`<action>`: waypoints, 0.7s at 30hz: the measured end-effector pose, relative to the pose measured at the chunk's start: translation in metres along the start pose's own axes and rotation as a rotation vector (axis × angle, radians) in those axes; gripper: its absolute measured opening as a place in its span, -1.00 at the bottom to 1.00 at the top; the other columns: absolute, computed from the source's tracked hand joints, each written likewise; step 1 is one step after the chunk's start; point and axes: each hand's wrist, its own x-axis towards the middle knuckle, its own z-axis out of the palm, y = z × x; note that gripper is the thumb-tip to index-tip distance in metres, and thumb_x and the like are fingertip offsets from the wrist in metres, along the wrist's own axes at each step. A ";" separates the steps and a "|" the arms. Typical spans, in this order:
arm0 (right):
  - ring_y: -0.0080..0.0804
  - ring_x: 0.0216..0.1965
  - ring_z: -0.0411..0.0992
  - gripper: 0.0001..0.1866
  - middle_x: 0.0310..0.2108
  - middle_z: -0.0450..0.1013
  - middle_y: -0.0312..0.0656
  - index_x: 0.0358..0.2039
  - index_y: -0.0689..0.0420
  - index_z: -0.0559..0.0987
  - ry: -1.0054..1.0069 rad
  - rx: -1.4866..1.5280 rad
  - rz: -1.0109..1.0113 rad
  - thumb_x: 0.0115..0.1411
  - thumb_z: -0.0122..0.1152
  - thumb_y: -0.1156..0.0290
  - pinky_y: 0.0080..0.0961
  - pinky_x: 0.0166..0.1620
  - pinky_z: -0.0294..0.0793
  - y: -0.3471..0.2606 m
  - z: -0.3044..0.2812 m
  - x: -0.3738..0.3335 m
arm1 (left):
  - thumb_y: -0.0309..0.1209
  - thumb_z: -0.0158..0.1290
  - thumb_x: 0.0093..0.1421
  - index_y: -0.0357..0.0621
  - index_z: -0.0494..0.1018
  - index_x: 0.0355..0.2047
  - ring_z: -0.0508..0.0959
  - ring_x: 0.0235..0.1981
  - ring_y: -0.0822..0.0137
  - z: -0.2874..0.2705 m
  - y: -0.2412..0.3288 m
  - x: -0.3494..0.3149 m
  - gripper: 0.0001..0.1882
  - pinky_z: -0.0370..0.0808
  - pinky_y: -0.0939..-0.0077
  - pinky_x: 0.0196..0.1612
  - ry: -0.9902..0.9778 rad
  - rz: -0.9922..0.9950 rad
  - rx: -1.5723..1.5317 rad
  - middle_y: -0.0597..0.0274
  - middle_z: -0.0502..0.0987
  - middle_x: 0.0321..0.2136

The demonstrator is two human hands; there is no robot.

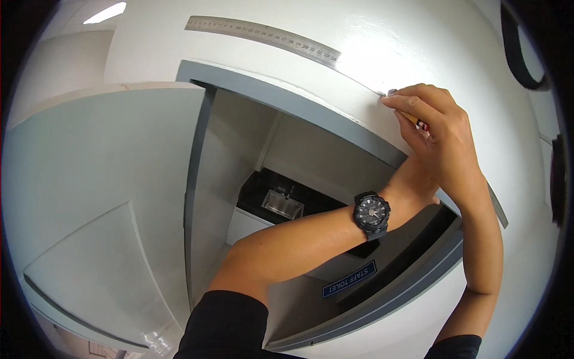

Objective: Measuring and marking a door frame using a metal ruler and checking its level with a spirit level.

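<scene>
Sink (283,206) in counter (253,190) | right hand (441,122) pinched on pencil (410,117) | left hand (415,180) half-hidden; openness, grip unclear

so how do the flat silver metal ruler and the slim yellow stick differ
Colour: the flat silver metal ruler has dark graduation marks; the slim yellow stick has a red, black and white end.

Position: the ruler lies against the glossy white wall, while the stick is held in the right hand.

Visibility: a long stretch of the ruler shows; the stick is mostly covered by fingers.

Both are narrow.
</scene>
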 end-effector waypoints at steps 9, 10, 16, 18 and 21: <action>-0.13 -0.10 0.53 -0.77 -0.21 0.62 -0.21 -0.23 0.11 0.72 -0.053 -0.072 0.086 0.05 0.39 0.57 -0.26 0.02 0.56 0.011 -0.027 -0.030 | -0.06 0.26 0.14 -0.28 0.48 0.09 0.43 0.18 0.03 -0.039 0.009 0.011 -0.36 0.34 0.03 0.19 -0.316 -0.003 0.249 -0.07 0.53 0.06; -0.15 -0.08 0.53 -0.74 -0.19 0.61 -0.21 -0.20 0.11 0.72 -0.071 -0.072 0.088 0.05 0.40 0.59 -0.26 0.02 0.57 0.012 -0.028 -0.031 | -0.06 0.25 0.15 -0.29 0.48 0.08 0.44 0.18 0.03 -0.039 0.010 0.012 -0.37 0.34 0.03 0.20 -0.340 -0.017 0.251 -0.08 0.53 0.06; -0.17 -0.10 0.53 -0.72 -0.18 0.60 -0.21 -0.18 0.10 0.72 -0.060 -0.044 0.079 0.05 0.40 0.61 -0.27 -0.02 0.58 0.008 -0.023 -0.024 | -0.11 0.20 0.23 -0.27 0.47 0.05 0.45 0.14 0.02 -0.019 0.007 0.010 -0.46 0.34 0.05 0.20 -0.221 -0.081 0.177 -0.06 0.53 0.00; -0.18 -0.11 0.53 -0.72 -0.19 0.60 -0.21 -0.18 0.10 0.72 -0.041 -0.023 0.072 0.05 0.40 0.61 -0.27 -0.04 0.58 0.006 -0.017 -0.019 | -0.12 0.19 0.25 -0.27 0.47 0.05 0.45 0.12 0.02 -0.013 0.004 0.006 -0.48 0.34 0.06 0.19 -0.165 -0.075 0.167 -0.05 0.54 -0.02; -0.19 -0.14 0.53 -0.71 -0.20 0.60 -0.21 -0.18 0.08 0.71 -0.018 0.015 0.013 0.06 0.40 0.61 -0.29 -0.06 0.58 0.005 -0.005 -0.004 | -0.17 0.14 0.29 -0.29 0.45 0.06 0.48 0.08 -0.02 -0.009 0.002 0.001 -0.52 0.38 0.04 0.16 -0.133 -0.068 0.111 -0.07 0.54 -0.04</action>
